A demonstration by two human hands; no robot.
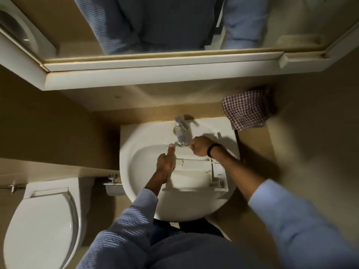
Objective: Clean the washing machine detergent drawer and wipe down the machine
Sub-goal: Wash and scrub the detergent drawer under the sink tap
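Detergent drawer (194,175) is lying flat in the sink (136,152), spanning the basin from centre toward 3 o'clock, with its right end near the rim. Toilet (44,226) is standing at 8 o'clock of the sink, lid down. Left hand (166,164) is resting on the drawer's 9 o'clock end with its fingers straight, pointing to 12. Tap (180,133) is sitting at 12 o'clock. Right hand (201,146) is hovering just beside the spout with its fingers clenched; cannot tell whether it is holding anything. Checked cloth (246,107) is hanging at 1 o'clock. Risks, as judged: the flat drawer throwing tap water over the rim and onto the cuffs, and the wet plastic sliding under an ungripping palm.
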